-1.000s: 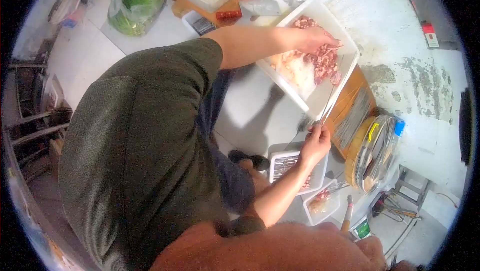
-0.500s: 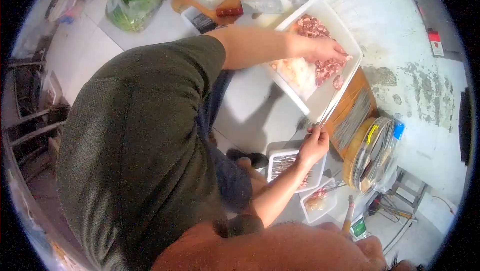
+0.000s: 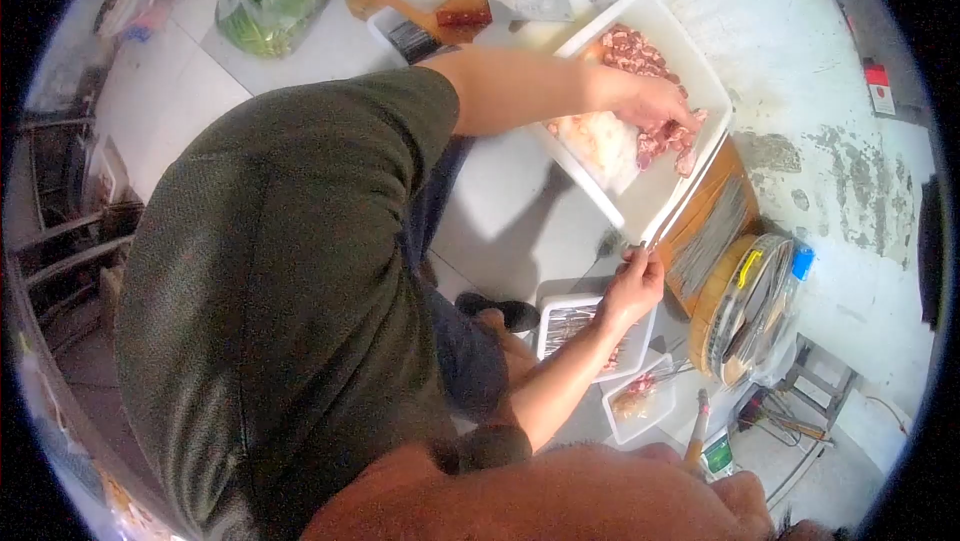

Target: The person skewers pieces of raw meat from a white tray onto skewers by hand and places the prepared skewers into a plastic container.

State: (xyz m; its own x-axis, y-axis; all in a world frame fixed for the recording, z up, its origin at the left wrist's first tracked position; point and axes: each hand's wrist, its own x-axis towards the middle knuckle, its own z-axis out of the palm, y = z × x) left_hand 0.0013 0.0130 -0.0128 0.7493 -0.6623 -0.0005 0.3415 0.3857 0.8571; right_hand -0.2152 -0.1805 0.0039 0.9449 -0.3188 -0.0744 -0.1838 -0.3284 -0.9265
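Note:
My left hand [image 3: 655,103] reaches over a white plastic tray [image 3: 625,209], fingers pinched together on a piece of raw meat at its right side. Chunks of raw red meat [image 3: 632,49] lie in the tray, with pale, fatty-looking pieces [image 3: 598,149] beside them. A longer strip of meat [image 3: 686,159] shows just below my left fingertips. At the tray's near corner, my right hand [image 3: 634,286] is closed round the end of a thin metal skewer [image 3: 654,242]. The skewer points up toward the left hand; its tip is hard to make out against the tray rim.
A bundle of skewers [image 3: 712,231] lies on a wooden board beside a round container [image 3: 745,311]. Nearer stand a white tray of skewers [image 3: 548,331] and a smaller tray [image 3: 640,411]. A cleaver [image 3: 535,4], a bag of greens [image 3: 272,11] and the wall [image 3: 820,71] are farther off.
My left fingers have shifted slightly down toward the skewer. The separate lump of meat near the skewer's tip no longer shows apart; a longer strip appears under the fingers. My right hand barely moved.

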